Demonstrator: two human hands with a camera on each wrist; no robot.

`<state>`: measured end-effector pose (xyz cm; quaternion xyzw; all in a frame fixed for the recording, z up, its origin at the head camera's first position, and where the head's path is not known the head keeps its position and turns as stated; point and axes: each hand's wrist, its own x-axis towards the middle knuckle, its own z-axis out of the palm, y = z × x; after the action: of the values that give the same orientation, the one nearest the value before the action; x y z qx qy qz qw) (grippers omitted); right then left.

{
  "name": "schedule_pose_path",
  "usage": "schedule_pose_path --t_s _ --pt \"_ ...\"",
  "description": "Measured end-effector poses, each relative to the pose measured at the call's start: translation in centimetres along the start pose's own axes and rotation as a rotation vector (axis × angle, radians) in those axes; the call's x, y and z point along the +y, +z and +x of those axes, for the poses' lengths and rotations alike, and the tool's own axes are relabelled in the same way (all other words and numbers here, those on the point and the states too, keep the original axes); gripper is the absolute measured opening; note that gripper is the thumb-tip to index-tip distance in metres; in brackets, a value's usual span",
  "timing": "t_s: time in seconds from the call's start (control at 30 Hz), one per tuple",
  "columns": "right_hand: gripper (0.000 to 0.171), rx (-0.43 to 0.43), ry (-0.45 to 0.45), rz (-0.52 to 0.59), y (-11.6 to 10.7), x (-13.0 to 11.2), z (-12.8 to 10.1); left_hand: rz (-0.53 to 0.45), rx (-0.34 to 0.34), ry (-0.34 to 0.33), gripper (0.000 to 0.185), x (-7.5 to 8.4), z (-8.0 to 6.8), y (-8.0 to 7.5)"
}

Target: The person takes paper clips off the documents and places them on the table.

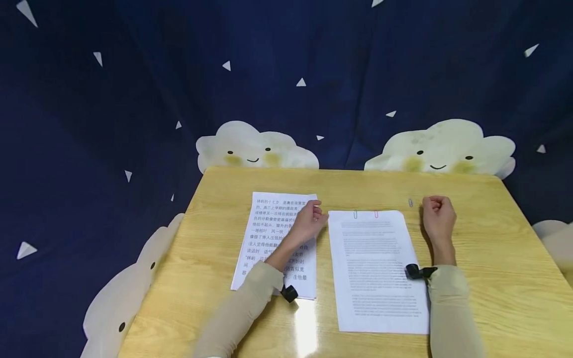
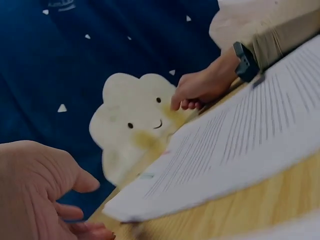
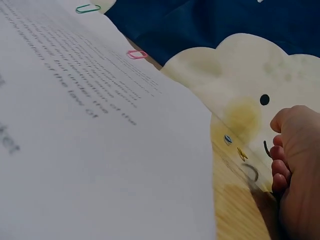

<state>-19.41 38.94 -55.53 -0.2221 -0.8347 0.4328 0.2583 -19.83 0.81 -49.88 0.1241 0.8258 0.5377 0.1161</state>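
Observation:
My left hand (image 1: 306,223) is over the upper right part of a stack of printed sheets in large characters (image 1: 264,233). Its fingers are loosely bent, and nothing shows between them. Just to its right lies a second printed stack (image 1: 373,268), with a green paper clip (image 1: 355,215) and a pink paper clip (image 1: 376,214) on its top edge. Beyond that stack's right side is my right hand (image 1: 439,219), fingers loosely curled with nothing visible in them. Nearest it are a blue paper clip (image 3: 228,139) and a yellow paper clip (image 3: 242,153).
The stacks lie side by side on a light wooden table (image 1: 501,298). A dark blue curtain (image 1: 286,40) with white triangles and smiling clouds (image 1: 257,144) hangs behind the table. Each wrist wears a small black camera (image 1: 413,271).

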Motion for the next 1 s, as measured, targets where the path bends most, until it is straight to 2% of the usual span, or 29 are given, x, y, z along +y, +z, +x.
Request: schedule_pose_path --t_s 0.17,0.27,0.4,0.5,0.6,0.8,0.93,1.0 --pt "0.034 -0.001 -0.022 -0.020 0.3 0.0 -0.2 0.043 -0.067 -0.118 0.064 0.9 0.5 2.2" --pt "0.036 -0.013 -0.029 -0.029 0.4 0.1 -0.3 0.038 -0.060 -0.096 0.047 0.7 0.9 3.1" --pt "0.037 -0.027 -0.034 -0.040 0.4 0.2 -0.4 -0.036 -0.009 -0.013 0.023 -0.4 1.3 4.3" --pt "0.038 -0.039 -0.035 -0.042 0.3 0.2 -0.4 -0.085 0.047 0.032 0.023 -0.9 1.5 5.0" --pt "0.039 -0.048 -0.029 -0.049 0.2 0.0 -0.4 -0.120 0.093 0.035 0.022 -1.4 1.6 5.5" --pt "0.042 -0.111 -0.012 -0.056 -0.4 -0.1 -0.3 -0.160 0.133 0.004 0.022 -2.0 1.7 5.7" --pt "0.041 -0.149 0.011 0.004 -1.1 -0.5 -0.5 -0.146 0.147 0.018 0.020 -1.9 1.9 5.5" --pt "0.039 -0.171 -0.022 0.041 -1.3 -1.1 -0.8 -0.138 0.146 0.029 0.020 -1.7 2.0 5.3"
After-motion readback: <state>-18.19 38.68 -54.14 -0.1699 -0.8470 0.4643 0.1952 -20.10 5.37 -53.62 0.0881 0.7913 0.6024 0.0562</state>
